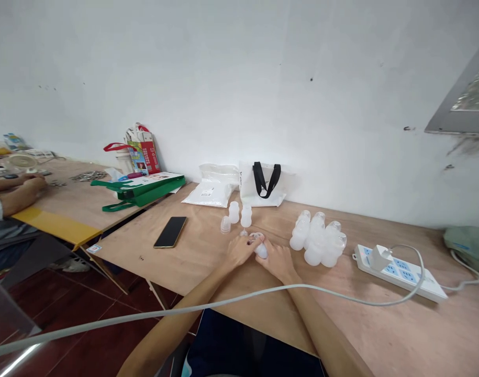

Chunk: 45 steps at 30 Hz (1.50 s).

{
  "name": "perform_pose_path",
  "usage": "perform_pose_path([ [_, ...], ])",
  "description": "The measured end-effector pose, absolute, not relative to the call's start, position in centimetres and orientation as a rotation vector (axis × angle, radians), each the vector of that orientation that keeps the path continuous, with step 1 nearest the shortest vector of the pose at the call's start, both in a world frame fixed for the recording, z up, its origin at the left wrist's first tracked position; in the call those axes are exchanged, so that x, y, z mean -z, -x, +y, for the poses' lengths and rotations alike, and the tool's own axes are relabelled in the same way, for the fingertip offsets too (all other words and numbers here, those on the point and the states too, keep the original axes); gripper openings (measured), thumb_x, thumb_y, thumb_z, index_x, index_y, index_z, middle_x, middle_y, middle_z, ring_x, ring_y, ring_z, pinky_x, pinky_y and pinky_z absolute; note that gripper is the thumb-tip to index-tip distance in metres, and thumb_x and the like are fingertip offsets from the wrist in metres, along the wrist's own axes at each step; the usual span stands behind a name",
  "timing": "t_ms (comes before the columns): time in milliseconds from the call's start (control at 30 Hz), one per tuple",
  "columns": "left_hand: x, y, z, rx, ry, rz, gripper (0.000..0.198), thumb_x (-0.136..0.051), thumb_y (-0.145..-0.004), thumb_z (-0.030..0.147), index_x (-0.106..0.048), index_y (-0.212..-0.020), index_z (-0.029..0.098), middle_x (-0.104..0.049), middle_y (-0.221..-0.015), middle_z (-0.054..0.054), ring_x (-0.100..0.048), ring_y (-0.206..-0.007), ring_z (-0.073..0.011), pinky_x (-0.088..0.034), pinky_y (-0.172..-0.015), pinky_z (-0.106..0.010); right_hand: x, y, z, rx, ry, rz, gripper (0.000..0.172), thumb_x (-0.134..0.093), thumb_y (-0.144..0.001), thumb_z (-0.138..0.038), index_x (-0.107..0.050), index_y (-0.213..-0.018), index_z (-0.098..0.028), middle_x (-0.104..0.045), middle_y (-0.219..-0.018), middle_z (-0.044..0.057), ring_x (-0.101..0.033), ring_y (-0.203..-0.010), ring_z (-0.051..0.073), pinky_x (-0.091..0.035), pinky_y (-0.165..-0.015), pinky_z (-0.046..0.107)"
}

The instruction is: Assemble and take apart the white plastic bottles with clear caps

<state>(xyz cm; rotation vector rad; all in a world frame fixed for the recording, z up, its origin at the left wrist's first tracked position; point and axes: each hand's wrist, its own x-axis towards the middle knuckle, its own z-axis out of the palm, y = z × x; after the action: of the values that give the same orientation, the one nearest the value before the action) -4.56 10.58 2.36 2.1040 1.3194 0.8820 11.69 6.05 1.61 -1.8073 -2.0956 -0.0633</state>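
Note:
Low over the front of the wooden table, my left hand [239, 251] and my right hand [279, 262] are both closed around a small translucent white bottle [261, 251]. The left thumb and fingers press near its clear top, and the right fingers wrap its body. Just beyond them stand two similar white bottles [246, 215]. A clear dome-shaped cap [225, 225] rests to their left. Another small clear piece, partly hidden, lies right behind my left hand. To the right, a cluster of several white bottles with clear tops [318, 238] stands close together.
A white cable [223, 300] crosses in front of my forearms from the power strip [400, 273]. A black phone [170, 232] lies to the left. White bags [211, 187] sit by the wall; a green bag [145, 191] and another person's hands [25, 193] are farther left.

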Motion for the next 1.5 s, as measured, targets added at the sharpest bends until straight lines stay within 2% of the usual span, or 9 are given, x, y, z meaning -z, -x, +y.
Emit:
perform_pose_path([
  [133,-3.3,5.3,9.6,-0.979,-2.129,0.872,0.043,-0.066,-0.088,0.051,-0.068,-0.123,0.025,-0.072,-0.115,-0.006,-0.065,-0.091,-0.0195,-0.049,-0.075,-0.028,-1.6,-11.7,6.0,-0.067,1.677,-2.049,0.038,-0.067,-0.084,-0.037,-0.065,-0.121,-0.028,-0.079,-0.098,0.002,-0.074,-0.086,0.025,-0.047,-0.07,0.029],
  [300,-2.7,5.0,10.2,-1.134,-2.062,1.04,0.037,-0.076,-0.076,0.054,-0.065,-0.077,0.019,-0.066,-0.076,0.0,-0.055,-0.07,-0.0152,-0.044,-0.067,-0.027,-1.1,-11.0,5.9,-0.035,1.73,-2.068,0.036,-0.068,-0.086,-0.039,-0.066,-0.119,-0.028,-0.079,-0.094,0.002,-0.073,-0.084,0.024,-0.047,-0.069,0.028],
  [467,-1.5,4.4,11.2,-1.187,-1.905,1.123,0.059,-0.059,-0.088,0.062,-0.042,-0.051,0.019,-0.038,-0.052,0.004,-0.04,-0.055,-0.011,-0.034,-0.055,-0.025,-0.9,-10.8,6.2,0.265,1.718,-2.137,0.037,-0.064,-0.089,-0.024,-0.063,-0.126,-0.023,-0.075,-0.111,0.011,-0.07,-0.101,0.026,-0.048,-0.077,0.031],
  [567,-1.8,4.9,10.8,-1.2,-1.888,1.033,0.045,-0.064,-0.085,0.062,-0.064,-0.077,0.018,-0.058,-0.071,0.001,-0.049,-0.062,-0.0117,-0.039,-0.056,-0.024,-0.9,-11.2,6.4,0.257,1.711,-2.083,0.035,-0.06,-0.093,-0.022,-0.062,-0.128,-0.024,-0.076,-0.109,0.009,-0.069,-0.101,0.025,-0.047,-0.077,0.03],
  [667,-2.2,5.6,10.4,-1.074,-1.942,0.844,0.055,-0.071,-0.08,0.061,-0.066,-0.118,0.021,-0.067,-0.104,-0.005,-0.055,-0.07,-0.0125,-0.045,-0.061,-0.024,-0.8,-11.8,6.5,0.047,1.755,-1.973,0.028,-0.058,-0.095,-0.036,-0.063,-0.12,-0.026,-0.078,-0.098,0.003,-0.072,-0.086,0.024,-0.044,-0.065,0.028],
  [900,-1.3,5.8,10.9,-1.06,-2.054,0.952,0.042,-0.078,-0.076,0.055,-0.068,-0.093,0.018,-0.054,-0.063,0.004,-0.05,-0.061,-0.0129,-0.043,-0.062,-0.026,-1.2,-12.1,6.1,-0.076,1.656,-2.092,0.033,-0.063,-0.085,-0.032,-0.065,-0.118,-0.025,-0.078,-0.096,0.002,-0.073,-0.085,0.023,-0.044,-0.066,0.026],
  [1133,-1.2,6.3,10.5,-1.082,-2.243,0.772,0.049,-0.075,-0.081,0.05,-0.066,-0.12,0.023,-0.071,-0.109,-0.005,-0.066,-0.09,-0.0189,-0.051,-0.081,-0.029,-1.4,-12.5,6.3,-0.088,1.651,-2.216,0.039,-0.061,-0.091,-0.036,-0.062,-0.129,-0.025,-0.078,-0.106,0.005,-0.073,-0.093,0.025,-0.044,-0.07,0.026],
  [1300,-0.8,5.0,10.4,-1.212,-2.128,1.003,0.033,-0.076,-0.077,0.051,-0.07,-0.087,0.02,-0.066,-0.071,0.002,-0.055,-0.061,-0.0124,-0.045,-0.063,-0.025,-0.7,-12.5,6.6,-0.012,1.607,-2.199,0.036,-0.065,-0.09,-0.032,-0.063,-0.126,-0.026,-0.078,-0.098,0.002,-0.072,-0.087,0.023,-0.044,-0.068,0.028],
  [1500,-1.3,4.3,11.1,-1.357,-1.607,1.164,0.05,-0.064,-0.084,0.06,-0.047,-0.061,0.019,-0.05,-0.054,0.005,-0.045,-0.052,-0.0099,-0.036,-0.054,-0.023,-0.4,-12.7,7.2,0.414,1.564,-2.098,0.038,-0.057,-0.088,-0.007,-0.064,-0.122,-0.022,-0.073,-0.105,0.01,-0.064,-0.101,0.028,-0.045,-0.081,0.035],
])
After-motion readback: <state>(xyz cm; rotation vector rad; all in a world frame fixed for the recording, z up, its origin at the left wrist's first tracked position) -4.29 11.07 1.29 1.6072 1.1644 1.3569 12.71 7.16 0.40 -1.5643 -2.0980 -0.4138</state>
